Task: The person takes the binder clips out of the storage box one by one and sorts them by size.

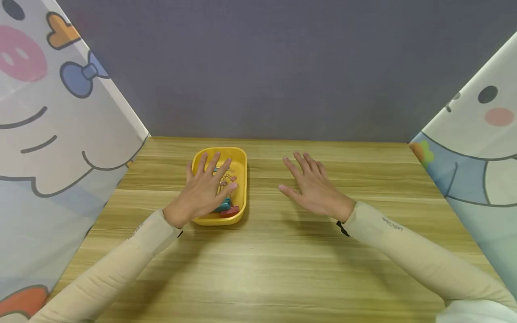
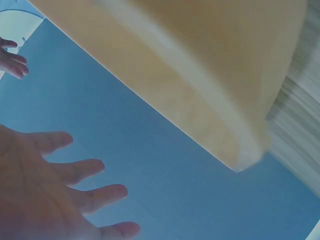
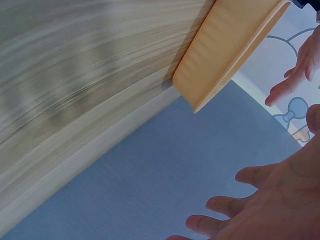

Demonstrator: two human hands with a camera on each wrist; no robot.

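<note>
A yellow plastic tray (image 1: 242,179) stands on the left of the table, its side wall (image 2: 165,85) filling much of the left wrist view. Inside lie a teal binder clip (image 1: 223,205), a red binder clip (image 1: 230,212) and several small clips with wire handles (image 1: 223,183). My left hand (image 1: 203,190) is held over the tray with spread fingers, hiding part of its contents and its left rim. To the right of the tray, my right hand (image 1: 313,186) hovers above the table, palm down and holding nothing. Both hands (image 3: 280,205) have their fingers apart.
The wood-grain table (image 1: 266,260) runs back to a grey-blue panel (image 1: 274,72). Cartoon-printed sheets stand at the left (image 1: 52,148) and right (image 1: 476,148) sides. Light sleeves cover both forearms, with a dark band (image 1: 342,228) at the right wrist.
</note>
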